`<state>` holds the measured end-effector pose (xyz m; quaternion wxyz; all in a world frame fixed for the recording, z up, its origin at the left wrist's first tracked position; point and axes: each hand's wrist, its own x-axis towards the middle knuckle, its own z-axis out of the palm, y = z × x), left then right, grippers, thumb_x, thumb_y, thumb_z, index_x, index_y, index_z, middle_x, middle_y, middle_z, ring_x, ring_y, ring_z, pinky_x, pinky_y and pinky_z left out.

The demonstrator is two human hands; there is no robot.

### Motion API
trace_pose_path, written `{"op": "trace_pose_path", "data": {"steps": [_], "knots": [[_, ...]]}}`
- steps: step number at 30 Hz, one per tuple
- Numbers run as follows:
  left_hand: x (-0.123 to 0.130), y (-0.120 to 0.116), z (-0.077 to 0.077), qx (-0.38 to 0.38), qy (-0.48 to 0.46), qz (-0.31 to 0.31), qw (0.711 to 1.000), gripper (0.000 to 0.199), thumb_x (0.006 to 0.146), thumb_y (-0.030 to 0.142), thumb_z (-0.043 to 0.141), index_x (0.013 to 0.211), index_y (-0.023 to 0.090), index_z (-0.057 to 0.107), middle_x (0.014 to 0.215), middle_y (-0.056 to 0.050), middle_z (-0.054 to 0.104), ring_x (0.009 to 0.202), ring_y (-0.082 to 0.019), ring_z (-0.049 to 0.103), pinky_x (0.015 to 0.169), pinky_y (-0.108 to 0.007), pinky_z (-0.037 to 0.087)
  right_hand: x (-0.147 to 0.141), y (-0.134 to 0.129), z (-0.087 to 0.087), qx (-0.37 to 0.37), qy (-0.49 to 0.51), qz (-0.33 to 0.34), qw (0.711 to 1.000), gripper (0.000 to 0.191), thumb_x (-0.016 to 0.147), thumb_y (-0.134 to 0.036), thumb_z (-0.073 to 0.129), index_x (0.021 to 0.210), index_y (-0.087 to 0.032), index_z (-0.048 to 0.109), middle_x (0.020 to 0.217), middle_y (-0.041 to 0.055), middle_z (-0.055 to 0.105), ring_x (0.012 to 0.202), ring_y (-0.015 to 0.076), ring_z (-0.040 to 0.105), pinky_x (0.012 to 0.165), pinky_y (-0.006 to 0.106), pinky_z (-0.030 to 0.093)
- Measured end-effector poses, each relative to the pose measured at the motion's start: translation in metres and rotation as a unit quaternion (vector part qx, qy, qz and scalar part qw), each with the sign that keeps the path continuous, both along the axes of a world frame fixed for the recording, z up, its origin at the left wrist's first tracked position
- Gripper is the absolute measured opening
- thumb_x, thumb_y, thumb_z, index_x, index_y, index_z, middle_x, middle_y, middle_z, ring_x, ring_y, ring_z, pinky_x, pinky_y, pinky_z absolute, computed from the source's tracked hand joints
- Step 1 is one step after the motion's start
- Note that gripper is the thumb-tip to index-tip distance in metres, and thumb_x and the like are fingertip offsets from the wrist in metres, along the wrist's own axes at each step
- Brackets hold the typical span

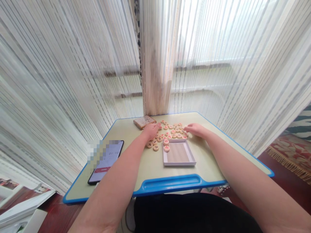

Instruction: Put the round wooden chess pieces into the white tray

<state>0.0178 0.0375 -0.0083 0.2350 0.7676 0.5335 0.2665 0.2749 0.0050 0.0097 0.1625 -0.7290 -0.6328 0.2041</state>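
Note:
Round wooden xiangqi pieces (173, 131) with red or black characters lie in a loose cluster on the small table. My left hand (152, 130) is at the cluster's left edge, its fingers stretched out beside the pieces and partly covering some. At the right edge is my right hand (195, 129), fingers apart and slightly bent, its fingertips close to the outermost pieces. Neither hand visibly grips a piece. Nearer to me lies a shallow white box tray (178, 163). Two red-marked pieces (166, 148) sit in its left side.
The table (150, 170) has a blue rim and a front groove. A patterned box (145, 122) lies at the back left, behind my left hand. On the left, a phone (107, 161) displays a timer. String curtains (97, 58) hang behind the table.

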Motion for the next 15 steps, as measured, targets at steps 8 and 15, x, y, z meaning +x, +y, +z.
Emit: {"op": "trace_pose_path", "data": {"steps": [8, 15], "knots": [[-0.0024, 0.0023, -0.0013, 0.011, 0.004, 0.029, 1.000, 0.056, 0.088, 0.054, 0.024, 0.100, 0.017, 0.065, 0.077, -0.005, 0.066, 0.077, -0.018, 0.058, 0.072, -0.028, 0.044, 0.0026, 0.0083, -0.0083, 0.005, -0.026, -0.006, 1.000, 0.039, 0.074, -0.051, 0.049, 0.074, -0.016, 0.068, 0.072, 0.0058, 0.062, 0.070, 0.0180, 0.055, 0.059, 0.027, 0.036], [-0.0029, -0.0007, -0.0038, 0.075, 0.145, -0.083, 0.983, 0.049, 0.090, 0.044, 0.024, 0.116, 0.024, 0.060, 0.133, -0.001, 0.051, 0.133, -0.023, 0.028, 0.110, -0.037, 0.022, 0.0021, 0.0079, -0.0084, 0.006, -0.038, 0.001, 0.999, 0.039, 0.074, -0.050, 0.049, 0.074, -0.016, 0.067, 0.070, 0.0051, 0.062, 0.069, 0.0177, 0.055, 0.057, 0.026, 0.036]]}}
